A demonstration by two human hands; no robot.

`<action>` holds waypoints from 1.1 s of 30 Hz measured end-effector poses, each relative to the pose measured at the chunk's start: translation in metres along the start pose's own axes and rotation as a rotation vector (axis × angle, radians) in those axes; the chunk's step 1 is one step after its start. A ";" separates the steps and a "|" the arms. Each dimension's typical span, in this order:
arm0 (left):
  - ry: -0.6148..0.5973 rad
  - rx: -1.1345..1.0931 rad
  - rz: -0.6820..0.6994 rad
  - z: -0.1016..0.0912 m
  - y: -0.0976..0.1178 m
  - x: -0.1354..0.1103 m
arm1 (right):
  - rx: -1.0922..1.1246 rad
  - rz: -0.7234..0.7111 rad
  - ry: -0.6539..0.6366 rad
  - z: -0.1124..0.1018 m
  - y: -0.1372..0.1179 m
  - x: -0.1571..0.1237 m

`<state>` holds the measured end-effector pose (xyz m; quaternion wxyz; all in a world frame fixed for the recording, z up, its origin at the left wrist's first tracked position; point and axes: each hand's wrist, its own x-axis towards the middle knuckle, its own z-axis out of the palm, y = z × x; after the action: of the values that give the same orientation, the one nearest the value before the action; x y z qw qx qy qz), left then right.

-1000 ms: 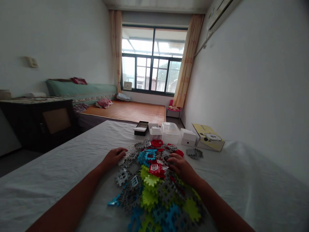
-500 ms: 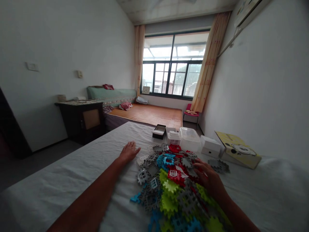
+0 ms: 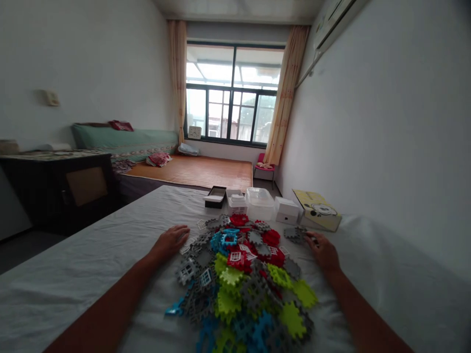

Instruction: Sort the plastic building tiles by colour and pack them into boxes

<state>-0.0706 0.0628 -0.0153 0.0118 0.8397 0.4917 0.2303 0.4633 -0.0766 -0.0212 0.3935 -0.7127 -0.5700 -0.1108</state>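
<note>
A heap of plastic interlocking building pieces with toothed edges lies on the white sheet [image 3: 121, 240], with lime green pieces [image 3: 228, 299], red pieces [image 3: 271, 239], blue pieces [image 3: 228, 238] and small window-shaped pieces [image 3: 187, 269]. My left hand [image 3: 171, 243] rests at the heap's left edge, fingers stretched out and holding nothing. Right of the heap, my right hand [image 3: 324, 251] has its fingers curled at the right edge of a grey toothed piece [image 3: 293, 234], which lies apart from the heap; the fingertips are partly blurred.
Behind the heap stand a black box [image 3: 215, 198], a clear tub with white contents [image 3: 236, 202], a larger clear container [image 3: 259, 203], a white box [image 3: 287, 211] and a yellow carton [image 3: 319, 211]. Beyond are a bed [image 3: 206, 171] and a dark cabinet [image 3: 55, 189].
My right hand has moved off the heap to the grey piece beside it, uncovering red, grey and green pieces. My left hand stays by the heap's left edge. The view has turned right.
</note>
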 end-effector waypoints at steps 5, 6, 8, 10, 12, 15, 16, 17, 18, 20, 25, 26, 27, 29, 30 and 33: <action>-0.003 -0.005 0.021 0.002 -0.007 0.002 | -0.051 -0.089 0.004 0.008 -0.013 -0.002; -0.002 -0.007 0.024 0.003 -0.007 0.002 | -0.066 -0.116 -0.016 0.009 -0.017 -0.003; 0.001 -0.009 0.029 0.003 -0.008 0.001 | -0.079 -0.187 -0.128 0.009 -0.025 -0.007; -0.003 -0.002 0.033 0.003 -0.008 0.001 | -0.096 -0.230 -0.247 0.011 -0.032 -0.011; -0.011 0.006 0.032 0.002 -0.007 0.001 | -0.128 -0.211 -0.281 0.012 -0.036 -0.013; -0.020 0.006 0.027 0.000 -0.006 0.001 | -0.110 -0.123 -0.238 0.008 -0.041 -0.009; -0.022 0.004 0.026 -0.001 -0.005 0.000 | -0.067 -0.094 -0.240 0.004 -0.042 -0.007; -0.024 0.003 0.025 -0.001 -0.005 0.000 | -0.017 -0.074 -0.258 0.000 -0.044 -0.005; -0.025 0.002 0.025 -0.002 -0.004 0.000 | 0.041 -0.061 -0.300 -0.005 -0.046 -0.003; -0.025 0.005 0.026 -0.002 -0.005 0.000 | 0.186 -0.053 -0.477 -0.015 -0.051 -0.002; -0.018 -0.002 0.034 0.000 -0.007 0.000 | 0.491 0.002 -0.889 -0.031 -0.059 -0.007; -0.018 -0.006 0.034 0.000 -0.008 0.000 | 0.519 0.028 -0.909 -0.032 -0.059 -0.008; -0.019 -0.007 0.034 0.000 -0.008 0.000 | 0.547 0.059 -0.920 -0.033 -0.057 -0.008; -0.020 -0.004 0.037 0.001 -0.009 0.001 | 0.604 0.155 -0.854 -0.032 -0.051 -0.007; -0.024 -0.004 0.039 0.001 -0.009 0.001 | 0.626 0.222 -0.752 -0.030 -0.047 -0.006; -0.024 -0.017 0.032 0.000 -0.008 0.001 | 0.635 0.400 -0.346 -0.018 -0.033 -0.003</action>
<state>-0.0770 0.0678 -0.0172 0.0213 0.8500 0.4760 0.2247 0.4383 -0.0896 0.0032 0.5059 -0.6608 -0.4840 0.2707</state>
